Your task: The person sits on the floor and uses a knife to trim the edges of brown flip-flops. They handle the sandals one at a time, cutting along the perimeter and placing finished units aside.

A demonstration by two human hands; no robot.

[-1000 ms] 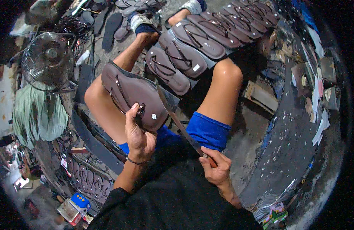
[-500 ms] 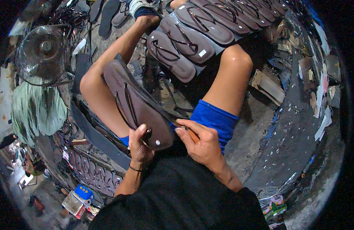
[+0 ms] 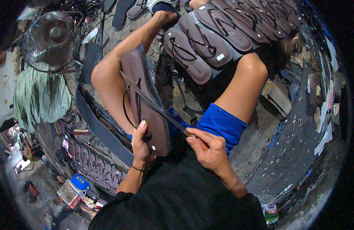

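My left hand [image 3: 141, 145] is closed around the heel end of a brown flip-flop [image 3: 157, 130], its thumb on top beside the strap. The sandal has dark, shiny thin straps and a small white dot at the heel; its toe points away from me. My right hand [image 3: 212, 151] grips a long, narrow-bladed knife [image 3: 173, 122] by its orange-brown handle. The blade reaches slantwise across the top of the sandal, out toward its left edge near the toe. Whether the blade touches the sole, I cannot tell.
Finished-looking brown flip-flops [image 3: 226, 32] lie in a row beyond my right knee. More sandals [image 3: 93, 165] line the lower left. A fan [image 3: 50, 42] stands far left above green cloth [image 3: 40, 97]. A wooden block [image 3: 276, 97] and a dark mat [image 3: 288, 134] with scraps are at right.
The knife blade has come up from beside the sandal and now lies across its top. The sandal has turned more upright, toe away from me. The whole view has shifted slightly.
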